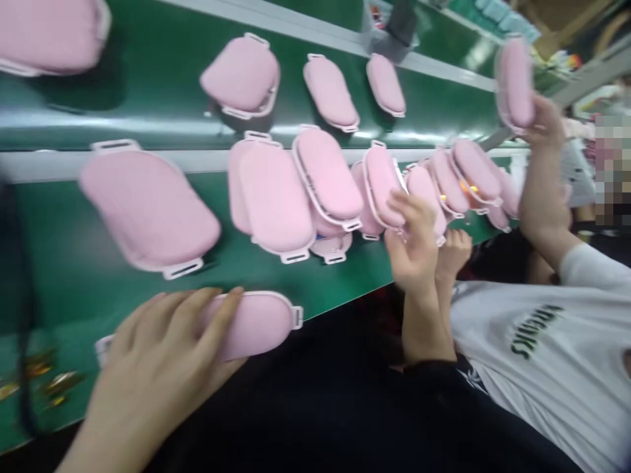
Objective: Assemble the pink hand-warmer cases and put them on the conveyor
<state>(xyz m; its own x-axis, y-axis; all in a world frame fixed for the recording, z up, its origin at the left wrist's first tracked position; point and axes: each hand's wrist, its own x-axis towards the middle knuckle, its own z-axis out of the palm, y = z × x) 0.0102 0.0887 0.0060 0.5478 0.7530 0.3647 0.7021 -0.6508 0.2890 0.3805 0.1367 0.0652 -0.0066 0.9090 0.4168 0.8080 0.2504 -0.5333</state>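
My left hand (160, 348) is closed over a pink oval pad (261, 325) with a white rim and a slotted loop at each end. It holds the pad at the table's front edge, the fingers across its top. My right hand (414, 240) is reached forward to the right, fingers apart and slightly curled. Its fingertips overlap the edge of another pink pad (380, 180); whether they touch it I cannot tell. Between the hands lie a large pink pad (152, 207), a pale one (276, 197) and a white-rimmed one (328, 172), some overlapping others.
A co-worker in a white shirt (532, 341) raises a pink pad (515, 82) on the right. More pads (241, 75) sit on the green conveyor (162, 85) behind a metal rail (197, 157). Shiny gold bits (59, 384) lie at lower left. A grey bin (387, 33) stands at the back.
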